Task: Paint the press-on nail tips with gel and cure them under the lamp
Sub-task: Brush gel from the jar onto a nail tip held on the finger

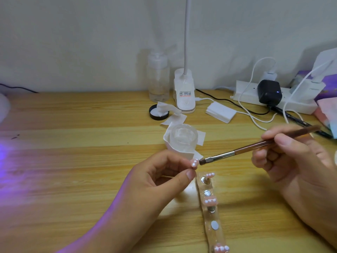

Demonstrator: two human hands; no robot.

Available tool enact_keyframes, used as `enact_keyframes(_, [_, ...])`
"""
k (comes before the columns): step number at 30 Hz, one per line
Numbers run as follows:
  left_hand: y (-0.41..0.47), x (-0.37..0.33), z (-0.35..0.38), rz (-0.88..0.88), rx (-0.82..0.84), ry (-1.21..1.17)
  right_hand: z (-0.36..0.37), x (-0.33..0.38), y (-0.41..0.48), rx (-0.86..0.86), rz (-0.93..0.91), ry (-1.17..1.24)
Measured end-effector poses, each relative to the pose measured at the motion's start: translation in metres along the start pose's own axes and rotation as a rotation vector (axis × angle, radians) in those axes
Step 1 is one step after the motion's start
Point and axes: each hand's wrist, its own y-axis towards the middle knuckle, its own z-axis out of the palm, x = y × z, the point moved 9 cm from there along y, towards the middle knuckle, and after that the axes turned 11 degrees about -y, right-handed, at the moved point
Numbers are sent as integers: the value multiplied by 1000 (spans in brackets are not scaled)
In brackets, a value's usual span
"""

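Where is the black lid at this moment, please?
In the head view, the black lid lies on the wooden desk behind the hands, left of the white clip lamp, before the clear bottle, a crumpled white wipe on it.

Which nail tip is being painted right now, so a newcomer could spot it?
Start at the clear holder strip lying at the desk's near edge. Just above its far end, the left hand pinches one pink nail tip. Unlike the tips on the strip, it is lifted, with the brush bristles at it.
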Motion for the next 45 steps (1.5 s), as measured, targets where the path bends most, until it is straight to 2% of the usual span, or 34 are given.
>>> enact_keyframes(6, [0,0,0,-23,-9,13,-5,-3,2,-28,0,-24])
enact_keyframes(18, [0,-1,1,-18,-3,14,6,-1,-1,29,-11,-50])
enact_keyframes(27, [-1,-1,-2,3,-11,34,-3,0,1,-51,-20,-81])
enact_keyframes(38, [-1,-2,1,10,12,40,6,1,-4,-9,18,-76])
enact_keyframes(45, [0,-4,2,19,18,23,-7,-3,1,-97,35,-112])
